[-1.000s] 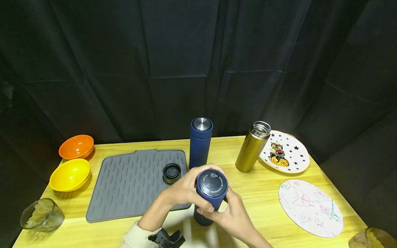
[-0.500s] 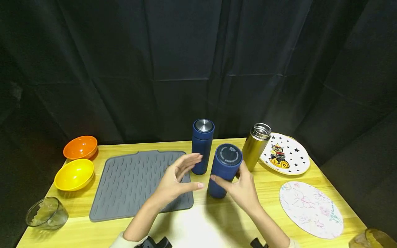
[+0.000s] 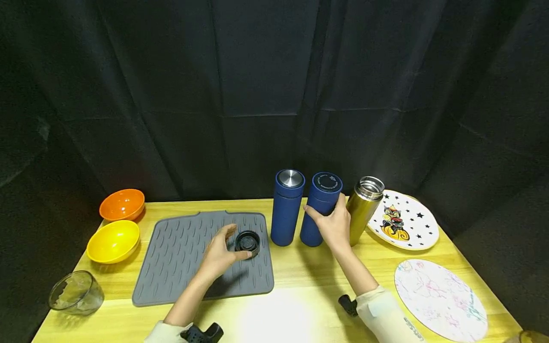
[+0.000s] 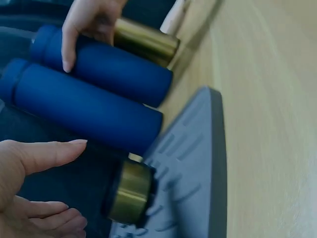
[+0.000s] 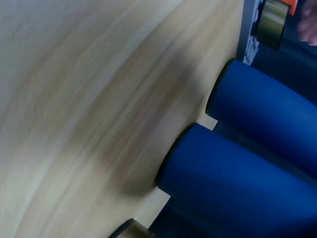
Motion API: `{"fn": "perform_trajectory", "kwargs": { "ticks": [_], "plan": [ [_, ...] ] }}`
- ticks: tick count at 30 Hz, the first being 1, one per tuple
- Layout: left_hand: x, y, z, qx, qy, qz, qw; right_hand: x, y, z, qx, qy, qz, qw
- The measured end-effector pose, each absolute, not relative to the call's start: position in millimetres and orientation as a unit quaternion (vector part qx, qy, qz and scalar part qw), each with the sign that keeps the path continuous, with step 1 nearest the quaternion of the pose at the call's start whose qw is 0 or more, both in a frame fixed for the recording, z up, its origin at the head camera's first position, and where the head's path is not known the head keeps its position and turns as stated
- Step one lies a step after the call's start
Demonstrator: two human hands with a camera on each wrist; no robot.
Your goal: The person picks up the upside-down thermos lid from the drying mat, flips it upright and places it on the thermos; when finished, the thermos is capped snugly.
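Gripping the black-capped blue flask [image 3: 321,209] upright on the worktop [image 3: 300,271], between the steel-topped blue flask [image 3: 287,207] and the open gold flask [image 3: 362,209], the right hand [image 3: 332,226] wraps its side; steadiness matters. Left hand [image 3: 220,252], fingers loosely spread, touches the gold lid [image 3: 247,241] on the grey mat [image 3: 184,257]; pinch its rim squarely and lift straight.

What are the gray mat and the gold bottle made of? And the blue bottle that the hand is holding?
The gray mat looks like soft rubber or silicone: dull, with molded ridges. The gold bottle seems to be metal: its side shines and its open rim is silvery. The blue bottle under the right hand has a matte, non-shiny coat, maybe paint or rubbery coating over metal; that part I can't tell.
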State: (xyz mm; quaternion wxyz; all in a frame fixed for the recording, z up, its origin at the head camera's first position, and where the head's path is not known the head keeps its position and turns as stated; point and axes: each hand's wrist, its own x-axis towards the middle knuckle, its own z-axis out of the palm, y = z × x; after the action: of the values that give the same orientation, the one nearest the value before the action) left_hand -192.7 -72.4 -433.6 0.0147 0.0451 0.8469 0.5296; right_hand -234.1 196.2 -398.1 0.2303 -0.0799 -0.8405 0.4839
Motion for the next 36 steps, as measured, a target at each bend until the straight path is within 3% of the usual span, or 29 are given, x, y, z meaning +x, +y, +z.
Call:
{"fn": "perform_trajectory", "kwargs": {
  "ticks": [7,10,17,19,24,27,31,36],
  "plan": [
    [-214,-65,-458,0.076,0.892,0.445,0.023,-234,199,-403,-0.075,-0.846,0.484,0.211],
    [-217,-62,-470,0.102,0.904,0.416,-0.001,-225,197,-405,-0.072,-0.851,0.481,0.197],
    [-188,-59,-456,0.154,0.893,0.416,-0.077,-162,176,-401,-0.032,-0.844,0.494,0.205],
    [-171,-57,-441,0.169,0.882,0.432,-0.086,-143,168,-398,-0.002,-0.842,0.515,0.161],
    [-130,-49,-410,0.221,0.853,0.461,-0.105,-117,155,-394,0.076,-0.764,0.636,-0.075],
    [-114,-46,-402,0.259,0.846,0.452,-0.114,-109,152,-395,0.102,-0.692,0.694,-0.172],
    [-100,-46,-398,0.298,0.842,0.432,-0.121,-101,148,-397,0.117,-0.644,0.729,-0.203],
    [-91,-48,-400,0.32,0.838,0.424,-0.124,-90,146,-397,0.124,-0.644,0.734,-0.177]
  ]
}}
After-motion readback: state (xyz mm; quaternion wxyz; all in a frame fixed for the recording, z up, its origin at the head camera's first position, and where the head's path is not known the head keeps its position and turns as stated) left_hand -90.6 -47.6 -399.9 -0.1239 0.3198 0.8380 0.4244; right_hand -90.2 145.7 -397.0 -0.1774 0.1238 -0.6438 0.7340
